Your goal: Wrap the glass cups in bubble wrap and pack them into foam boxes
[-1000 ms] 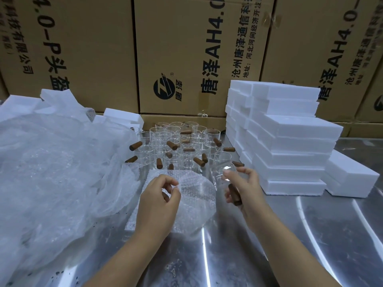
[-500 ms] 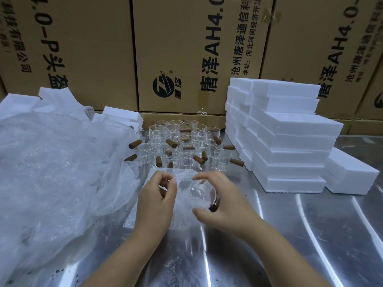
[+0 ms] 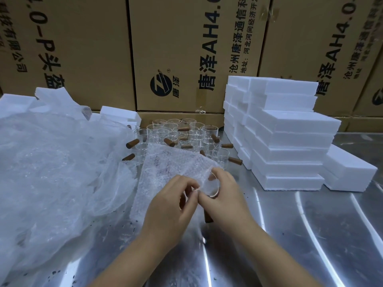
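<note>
A clear glass cup with a brown wooden handle lies on its side on a sheet of bubble wrap on the steel table. My right hand grips the cup, its handle pointing toward me. My left hand pinches the near edge of the bubble wrap against the cup's rim. The sheet's far part stands lifted behind the cup. Behind it stands a cluster of several more glass cups with wooden handles. White foam boxes are stacked to the right.
A large heap of loose bubble wrap and plastic film covers the table's left side. More foam pieces lie behind it. Tall cardboard cartons wall off the back. A single foam box sits beside the stack on the steel table.
My right hand brought a cup from the cluster down onto the bubble wrap. Both hands have come together, and the sheet's edge is now lifted around the cup.
</note>
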